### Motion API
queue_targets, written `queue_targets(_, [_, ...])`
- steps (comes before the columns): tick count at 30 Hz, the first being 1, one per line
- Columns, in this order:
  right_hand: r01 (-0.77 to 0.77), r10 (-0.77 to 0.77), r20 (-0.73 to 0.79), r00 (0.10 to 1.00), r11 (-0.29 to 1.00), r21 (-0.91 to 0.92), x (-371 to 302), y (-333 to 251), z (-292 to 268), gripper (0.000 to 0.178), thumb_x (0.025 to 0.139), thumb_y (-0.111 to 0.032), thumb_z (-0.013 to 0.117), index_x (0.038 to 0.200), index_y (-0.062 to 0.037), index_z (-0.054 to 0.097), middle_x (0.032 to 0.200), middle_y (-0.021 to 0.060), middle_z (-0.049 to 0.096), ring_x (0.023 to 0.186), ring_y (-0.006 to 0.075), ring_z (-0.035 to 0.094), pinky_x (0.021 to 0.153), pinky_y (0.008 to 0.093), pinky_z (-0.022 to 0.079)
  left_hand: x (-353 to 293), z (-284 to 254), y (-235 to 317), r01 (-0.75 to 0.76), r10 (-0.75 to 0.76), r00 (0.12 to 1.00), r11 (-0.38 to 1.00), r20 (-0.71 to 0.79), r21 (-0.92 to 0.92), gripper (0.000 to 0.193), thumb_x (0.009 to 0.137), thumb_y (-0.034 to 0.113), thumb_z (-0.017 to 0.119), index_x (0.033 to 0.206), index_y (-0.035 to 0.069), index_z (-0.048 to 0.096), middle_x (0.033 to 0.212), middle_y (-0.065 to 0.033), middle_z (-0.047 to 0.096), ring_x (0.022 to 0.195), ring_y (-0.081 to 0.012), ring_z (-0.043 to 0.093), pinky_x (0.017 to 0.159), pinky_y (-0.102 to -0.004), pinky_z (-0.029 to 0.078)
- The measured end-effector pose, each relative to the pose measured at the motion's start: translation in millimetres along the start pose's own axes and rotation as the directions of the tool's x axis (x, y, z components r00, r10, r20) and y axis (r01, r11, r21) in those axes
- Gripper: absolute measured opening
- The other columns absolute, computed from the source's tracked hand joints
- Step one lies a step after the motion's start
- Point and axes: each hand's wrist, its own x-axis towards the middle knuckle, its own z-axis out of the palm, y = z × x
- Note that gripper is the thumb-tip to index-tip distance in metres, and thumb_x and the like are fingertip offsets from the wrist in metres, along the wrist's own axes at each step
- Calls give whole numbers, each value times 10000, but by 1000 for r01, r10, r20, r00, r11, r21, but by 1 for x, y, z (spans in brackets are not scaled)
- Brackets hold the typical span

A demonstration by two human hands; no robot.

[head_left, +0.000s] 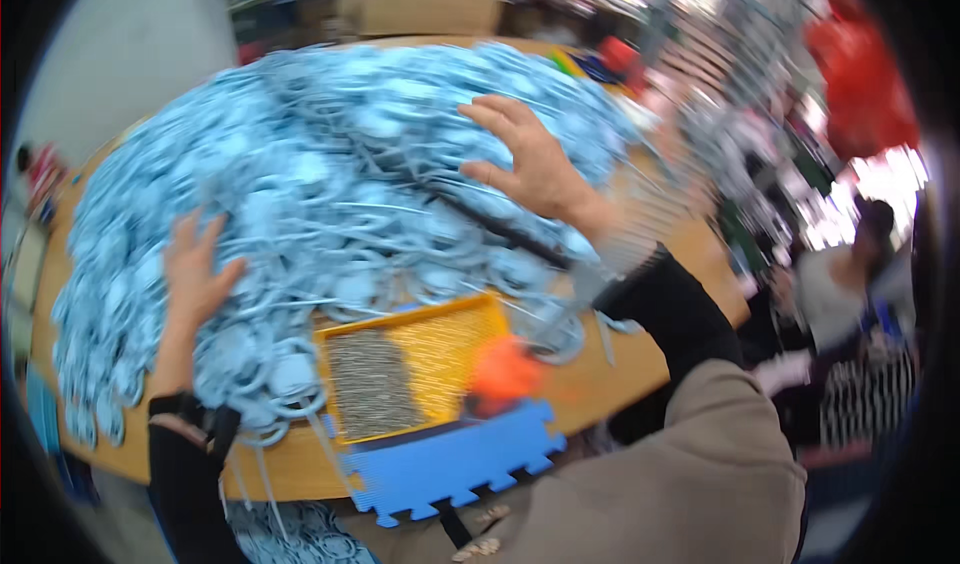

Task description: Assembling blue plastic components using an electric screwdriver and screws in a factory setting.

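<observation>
A wide heap of light blue plastic parts (330, 164), flat pieces with loops and thin straps, covers much of the wooden table. My left hand (198, 269) is at the heap's left side, fingers spread, holding nothing visible. My right hand (525, 164) is over the right part of the heap, fingers apart and slightly bent, with nothing between fingers and thumb. A dark, blurred rod-like thing (495, 226) lies across the heap near my right wrist. In front, a yellow tray (497, 314) holds many thin metal pins (370, 384). A blurred orange-red thing (505, 372) is at its right end.
A blue foam mat (450, 459) with a jigsaw edge lies at the table's (610, 389) front edge. More blue parts (300, 532) are below the table. A cardboard box (420, 4) stands behind. At right are a red bag (860, 84) and another person (840, 284).
</observation>
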Motion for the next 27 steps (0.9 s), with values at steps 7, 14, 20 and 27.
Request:
queue_targets(7, [-608,667,325,671,745,-275,-254,77,-120,617,775,-407,723,1261,-52,586,1292,222,539,1199,386,504,1021,434,401,-5,22,-16,-126,124,989,992,-83,-13,553,851,253,647,1339,34,504,1479,-207,360,1364,-405,316,1108,-493,228])
queue_targets(14, [-492,560,310,769,827,-273,-304,25,-85,863,686,-529,776,1383,-117,479,1472,222,351,1370,397,315,1106,515,283,-10,36,-24,-146,149,986,989,-79,33,630,863,393,627,1379,64,480,1444,-230,392,1323,-431,365,1092,-510,278])
queue_targets(20, [-381,483,421,768,873,-306,-256,-10,-38,970,630,-702,710,1395,-155,470,1457,268,337,1364,455,281,1056,630,235,-28,5,-6,-47,41,998,988,-42,-148,625,884,406,605,1395,77,461,1453,-229,384,1354,-427,334,1100,-509,266])
queue_targets(27, [-392,486,426,763,872,-292,-249,-1,-35,760,645,-644,733,1266,-230,588,1201,131,546,1191,297,451,978,534,335,-72,-39,61,-60,64,997,995,45,-75,594,813,160,659,1373,62,487,1409,-241,430,1327,-430,347,1107,-492,242])
